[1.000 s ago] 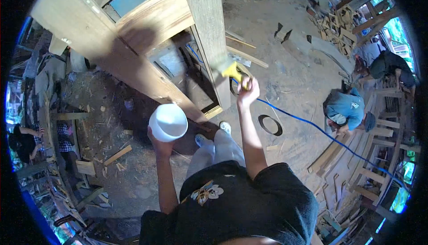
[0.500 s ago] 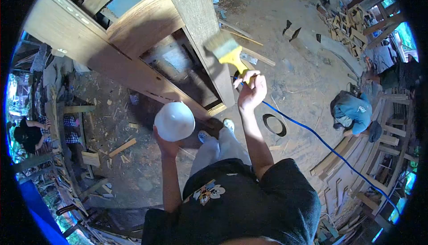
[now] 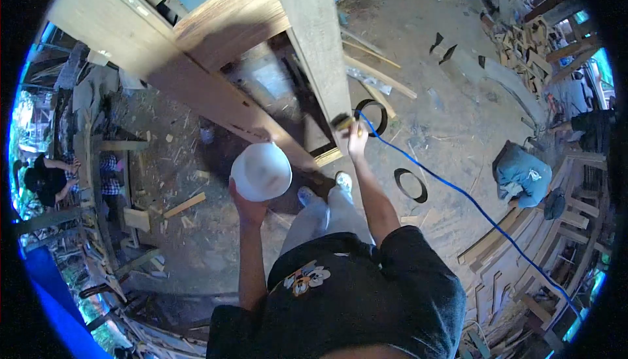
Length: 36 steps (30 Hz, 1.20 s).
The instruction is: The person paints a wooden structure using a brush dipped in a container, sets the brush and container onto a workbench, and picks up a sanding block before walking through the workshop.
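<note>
In the head view my left hand (image 3: 248, 208) is wrapped round the lower side of a white bowl (image 3: 261, 171), whose inside I cannot make out. My right hand (image 3: 357, 142) grips a paintbrush (image 3: 344, 122) close to the lower right end of a wooden frame. Its bristles look dark and sit at the outer edge of the frame's right board (image 3: 311, 45); whether they touch is unclear. The left board (image 3: 150, 65) runs diagonally and converges with the right one near my feet. Between them spans a curved wooden crosspiece (image 3: 232, 19).
A blue hose or cable (image 3: 451, 186) crosses the floor on the right, by two dark rings (image 3: 411, 186). A person (image 3: 521, 172) crouches at the right, another (image 3: 49, 179) is at the left. Wood scraps (image 3: 526, 48) are piled at the back right.
My right hand has brought the paintbrush down from the right board's upper part to its lower end, and the brush has turned. The bowl stays in my left hand; the view has shifted slightly.
</note>
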{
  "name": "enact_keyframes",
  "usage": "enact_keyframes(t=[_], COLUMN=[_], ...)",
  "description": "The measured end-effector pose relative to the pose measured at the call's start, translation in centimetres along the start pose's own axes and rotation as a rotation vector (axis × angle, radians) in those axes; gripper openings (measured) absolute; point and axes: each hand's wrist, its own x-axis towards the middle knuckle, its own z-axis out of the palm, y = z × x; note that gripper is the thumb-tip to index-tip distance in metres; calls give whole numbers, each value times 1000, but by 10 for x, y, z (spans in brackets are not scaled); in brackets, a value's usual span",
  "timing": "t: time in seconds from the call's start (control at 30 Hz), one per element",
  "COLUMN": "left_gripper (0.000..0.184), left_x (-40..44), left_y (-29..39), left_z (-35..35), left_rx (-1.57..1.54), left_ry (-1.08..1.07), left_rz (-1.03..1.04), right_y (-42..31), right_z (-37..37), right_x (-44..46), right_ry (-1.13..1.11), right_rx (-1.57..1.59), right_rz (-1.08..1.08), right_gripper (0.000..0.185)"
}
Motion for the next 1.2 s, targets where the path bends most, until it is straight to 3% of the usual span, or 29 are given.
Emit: enact_keyframes(t=[0.07,0.27,0.37,0.43,0.53,0.6,0.63,0.73,0.87,0.93,0.97,1.07,1.2], left_gripper=[66,67,68,68,69,72,72,72,73,74,75,77,77], left_x=[-7,-4,2,7,10,7,9,7,12,14,15,16,14], left_y=[4,9,6,2,-1,4,8,8,8,5,2,-1,-1], left_z=[-7,-5,-12,-12,-6,5,5,-2,-14,-11,-5,8,16], left_rx=[-17,-34,-48,-52,-105,15,18,-40,-66,-90,-47,21,62], left_ry=[35,20,43,62,29,30,28,48,36,5,6,-2,-30], left_rz=[3,49,11,-18,-12,45,54,45,38,9,22,25,23], right_y=[-37,-148,-117,-73,25,3,-9,-131,-245,-305,-329,-314,-194], right_z=[23,36,22,12,5,22,34,53,58,74,77,89,49], right_x=[-1,-52,-43,-31,-13,-15,-10,-24,-18,-20,-24,1,1], right_ry=[41,53,62,200,68,-42,20,49,-82,-165,-281,-259,-6], right_rx=[-14,557,509,366,4,113,134,296,434,647,676,668,639], right_rz=[-22,-268,-339,-169,16,3,-8,-90,-535,-734,-719,-736,-510], right_gripper=[25,22,24,23,23,22,22,25,27,25,25,25,30])
